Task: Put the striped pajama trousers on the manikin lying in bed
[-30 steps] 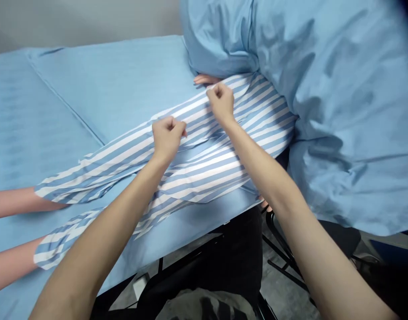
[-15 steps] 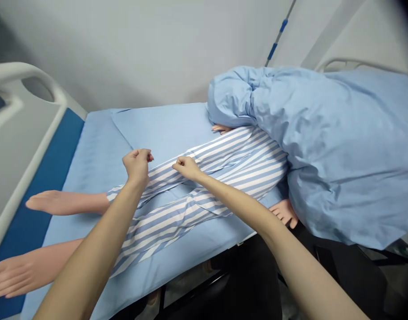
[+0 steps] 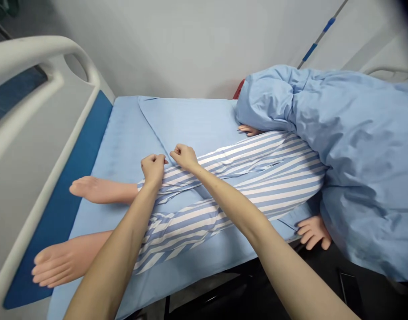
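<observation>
Left hand (image 3: 153, 169): I see it curled into a fist.
Right hand (image 3: 184, 157): also curled, just beside the left.
Striped trousers (image 3: 280, 186): on the manikin's legs (image 3: 107, 192), near both hands, on the bed (image 3: 197, 118).

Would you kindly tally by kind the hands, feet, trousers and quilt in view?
Person's left hand and right hand: 2
Manikin's far hand and near hand: 2
Manikin's far foot and near foot: 2
Striped trousers: 1
Quilt: 1
Total: 8
</observation>
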Motion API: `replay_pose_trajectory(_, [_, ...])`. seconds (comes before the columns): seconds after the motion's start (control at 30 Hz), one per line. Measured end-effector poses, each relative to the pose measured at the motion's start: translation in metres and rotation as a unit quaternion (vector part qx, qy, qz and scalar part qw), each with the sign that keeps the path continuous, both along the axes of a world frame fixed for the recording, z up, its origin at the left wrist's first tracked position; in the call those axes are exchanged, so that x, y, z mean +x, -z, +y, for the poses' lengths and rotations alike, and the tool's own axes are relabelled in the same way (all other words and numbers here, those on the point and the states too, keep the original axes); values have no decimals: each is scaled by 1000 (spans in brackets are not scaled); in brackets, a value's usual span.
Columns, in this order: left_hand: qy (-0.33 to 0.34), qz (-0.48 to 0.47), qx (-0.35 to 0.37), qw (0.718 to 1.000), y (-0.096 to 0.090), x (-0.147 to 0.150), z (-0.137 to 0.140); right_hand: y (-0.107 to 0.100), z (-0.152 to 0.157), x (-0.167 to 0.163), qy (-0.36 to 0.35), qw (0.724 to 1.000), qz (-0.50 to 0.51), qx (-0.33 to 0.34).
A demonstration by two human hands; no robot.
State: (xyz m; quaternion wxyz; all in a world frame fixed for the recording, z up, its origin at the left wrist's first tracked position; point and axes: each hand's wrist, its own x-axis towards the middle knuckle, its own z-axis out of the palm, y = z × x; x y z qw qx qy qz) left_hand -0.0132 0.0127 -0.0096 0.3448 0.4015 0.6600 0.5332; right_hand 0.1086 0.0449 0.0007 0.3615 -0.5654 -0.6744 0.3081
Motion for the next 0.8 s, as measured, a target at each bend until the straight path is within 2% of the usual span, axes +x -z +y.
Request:
replay_pose_trajectory(0.07, [13, -9, 40, 999, -4, 7, -4, 5, -1, 2, -21, 999, -28, 3])
replay_pose_trajectory(0.17, [64, 4, 78, 995, -3, 18, -11, -1, -4, 10, -55, 997, -44, 9])
replay_pose_trajectory(0.23, [94, 19, 71, 993, 1, 22, -15, -9, -3, 19, -51, 998, -41, 13])
replay_pose_trajectory(0.33, [91, 27, 44, 995, 6, 22, -17, -18, 0, 36, -24, 999, -17, 33])
replay_pose_trajectory(0.43, [84, 19, 32, 996, 5, 20, -17, -13, 2, 51, 16, 999, 2, 28])
replay_pose_trajectory(0.53, [98, 23, 31, 994, 0, 24, -17, -2, -1, 56, 24, 1000, 13, 14])
replay_pose_trajectory(0.63, [112, 27, 46, 992, -4, 38, -13, 1, -6, 56, 15, 999, 41, 21])
replay_pose_trajectory(0.8, [124, 11, 44, 991, -2, 73, -2, -16, 3, 84, 22, 996, 78, 47])
